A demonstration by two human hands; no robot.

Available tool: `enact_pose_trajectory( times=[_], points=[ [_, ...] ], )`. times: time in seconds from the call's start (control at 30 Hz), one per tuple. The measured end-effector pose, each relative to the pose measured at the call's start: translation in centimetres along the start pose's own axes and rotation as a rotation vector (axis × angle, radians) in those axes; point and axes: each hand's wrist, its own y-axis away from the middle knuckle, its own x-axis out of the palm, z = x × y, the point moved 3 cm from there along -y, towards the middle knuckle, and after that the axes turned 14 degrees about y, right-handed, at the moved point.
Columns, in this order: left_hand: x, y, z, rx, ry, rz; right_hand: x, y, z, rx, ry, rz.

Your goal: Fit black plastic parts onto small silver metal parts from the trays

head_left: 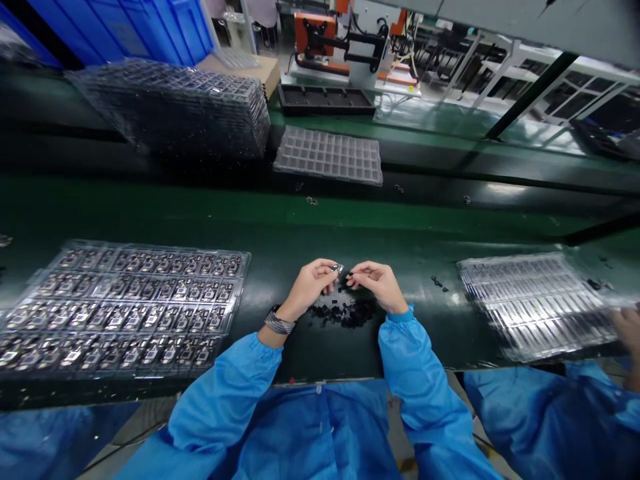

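Observation:
My left hand (pixel 311 288) is closed in a pinch on a small shiny electronic part (pixel 339 267). Facing it, my right hand (pixel 379 283) pinches a tiny black piece (pixel 351 273), whose exact kind is too small to make out. The two sets of fingertips are close together but apart. Below them, a loose heap of small black pieces (pixel 345 315) lies on the green work surface (pixel 310 230). To the left sits a clear plastic tray (pixel 246 267) with rows of small electronic modules (pixel 133 317) in its pockets.
Another clear tray (pixel 535 300) lies at right, near a co-worker's hand (pixel 628 327). Farther back are an unfilled pocket tray (pixel 329 155), a tall stack of trays (pixel 200 113), a black tray (pixel 325 100) and blue bins (pixel 145 30). A few small parts (pixel 312 200) lie scattered.

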Motion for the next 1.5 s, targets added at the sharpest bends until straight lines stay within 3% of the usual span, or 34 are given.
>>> enact_pose_trajectory(
  times=[0.7, 1.0, 1.5],
  points=[
    [0.15, -0.06, 0.4, 0.001, 0.002, -0.009, 0.15, -0.12, -0.55, -0.006, 0.057, -0.066],
    [0.43, 0.19, 0.23, -0.004, 0.022, 0.0, 0.1, -0.26, -0.63, -0.016, -0.018, -0.129],
    [0.57, 0.37, 0.82, -0.001, 0.013, 0.017, 0.77, -0.23, -0.56, -0.009, -0.004, -0.127]
  ],
)
